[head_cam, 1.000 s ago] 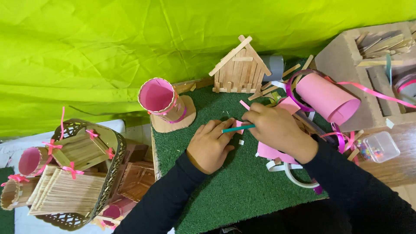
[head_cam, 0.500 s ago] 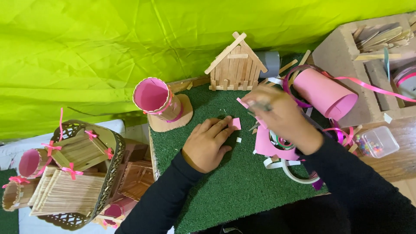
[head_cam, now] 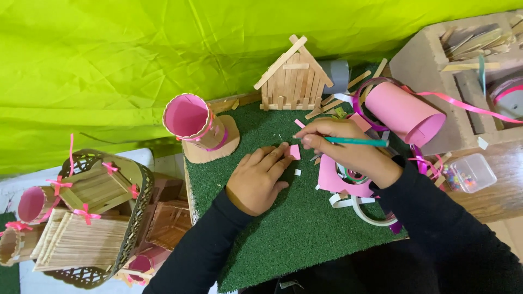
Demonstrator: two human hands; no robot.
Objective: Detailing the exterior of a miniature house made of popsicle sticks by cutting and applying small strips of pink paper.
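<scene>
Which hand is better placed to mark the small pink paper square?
Right, probably. The right hand holds the teal pencil, tip beside the pink square. The left hand lies flat on the green mat, fingertips at the square.

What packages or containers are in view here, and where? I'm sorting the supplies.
Clear plastic box: right edge, small, square-lidded, coloured beads inside.
Cardboard box: top right, brown, open compartments holding wooden sticks.
Tape roll: beside right hand, white ring.
No labels, signs or screens show.
</scene>
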